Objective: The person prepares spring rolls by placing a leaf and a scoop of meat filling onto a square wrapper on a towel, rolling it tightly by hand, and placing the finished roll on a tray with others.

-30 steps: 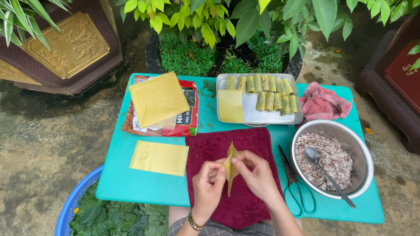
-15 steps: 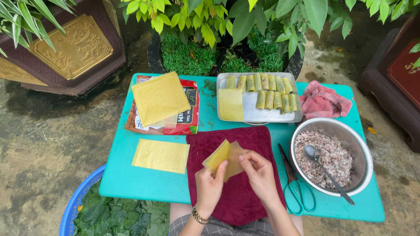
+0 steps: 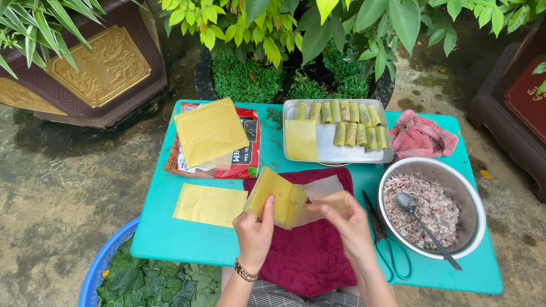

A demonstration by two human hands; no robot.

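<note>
The head view looks down on a turquoise tabletop [image 3: 170,239]. Above the dark red cloth [image 3: 310,256] at the tabletop's near edge, the left hand [image 3: 254,234] and the right hand [image 3: 348,223] both pinch a thin, yellow, translucent wrapper sheet [image 3: 284,199], peeling its layers apart. Another flat yellow sheet [image 3: 209,204] lies near the left edge. A metal tray with rolled spring rolls [image 3: 335,149] sits at the far edge, a pink rag [image 3: 421,139] in the far right corner. A steel bowl of minced filling with a spoon [image 3: 463,187] stands near the right edge, with green-handled scissors [image 3: 387,241] beside it.
</note>
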